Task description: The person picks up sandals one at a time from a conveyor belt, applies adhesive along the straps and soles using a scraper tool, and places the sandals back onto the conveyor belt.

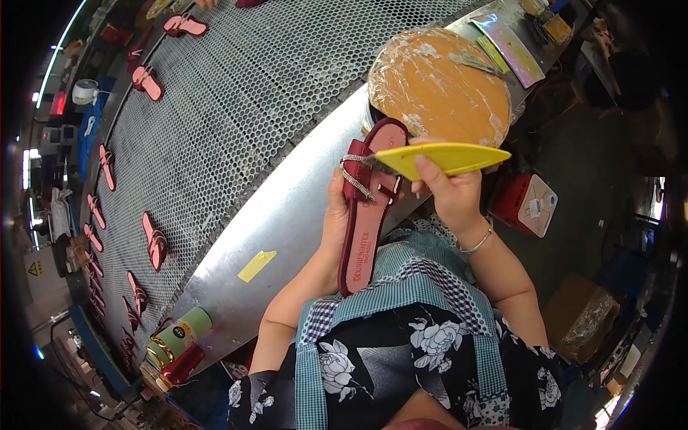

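Observation:
In my left hand [335,215] is a dark red slide sandal [367,233] with a pink insole and straps trimmed with a rhinestone band. The fingers wrap its side near the straps, and the toe end points away from me. My right hand [455,197] grips a flat, yellow, pointed-oval tool [451,156] between thumb and fingers. Its dark, blurred tip reaches the sandal's strap; whether it touches I cannot tell, nor whether that tip is bristles or a blade.
A round orange plastic-wrapped pad [437,86] stands beyond my hands. Left of me, a metal ledge [265,222] borders a mesh conveyor [236,107] carrying several sandals. Yellow tape [256,266] and a green cylinder [183,333] lie there. A red-and-white box [527,206] sits at right.

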Tool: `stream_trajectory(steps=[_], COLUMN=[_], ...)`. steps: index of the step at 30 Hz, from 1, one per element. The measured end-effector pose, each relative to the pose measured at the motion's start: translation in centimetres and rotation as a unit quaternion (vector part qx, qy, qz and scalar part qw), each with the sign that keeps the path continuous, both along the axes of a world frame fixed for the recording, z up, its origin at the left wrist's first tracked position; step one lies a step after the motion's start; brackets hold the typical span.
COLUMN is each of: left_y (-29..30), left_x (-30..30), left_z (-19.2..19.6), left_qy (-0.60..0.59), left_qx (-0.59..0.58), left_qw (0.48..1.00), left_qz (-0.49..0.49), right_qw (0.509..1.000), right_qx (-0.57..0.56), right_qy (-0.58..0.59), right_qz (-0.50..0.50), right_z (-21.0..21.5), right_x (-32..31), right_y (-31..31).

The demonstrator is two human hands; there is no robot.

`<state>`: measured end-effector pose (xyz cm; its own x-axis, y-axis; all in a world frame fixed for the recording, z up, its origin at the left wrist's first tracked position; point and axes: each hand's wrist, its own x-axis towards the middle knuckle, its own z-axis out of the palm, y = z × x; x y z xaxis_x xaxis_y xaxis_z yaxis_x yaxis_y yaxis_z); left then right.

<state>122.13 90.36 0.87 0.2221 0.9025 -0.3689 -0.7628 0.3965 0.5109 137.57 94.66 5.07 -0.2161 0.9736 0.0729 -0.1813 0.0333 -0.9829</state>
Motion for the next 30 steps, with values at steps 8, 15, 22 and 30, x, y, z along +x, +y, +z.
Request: stream_trajectory(steps=[8, 15, 22, 30], left_y=[2.2, 3.9, 5.0, 4.9], left_x=[2.7, 4.4, 5.1, -7.7], left_z=[1.5, 2.1, 1.0, 0.7], left_qy=[-0.036, -0.041, -0.013, 0.176], left_qx=[-0.043, -0.048, -0.033, 0.171], left_qw=[0.997, 0.997, 0.998, 0.958], left_qz=[0.045, 0.047, 0.045, 0.147], right_qw=[0.931, 0.878, 0.868, 0.98], right_qx=[0.326, 0.434, 0.406, 0.047], right_qy=[-0.153, -0.182, -0.246, -0.191], right_qz=[0.062, 0.084, 0.15, -0.036], right_z=[0.5, 1.2, 2.7, 2.0], right_x=[2.7, 5.0, 6.0, 10.6], right_y=[1.7, 2.9, 3.3, 7.0])
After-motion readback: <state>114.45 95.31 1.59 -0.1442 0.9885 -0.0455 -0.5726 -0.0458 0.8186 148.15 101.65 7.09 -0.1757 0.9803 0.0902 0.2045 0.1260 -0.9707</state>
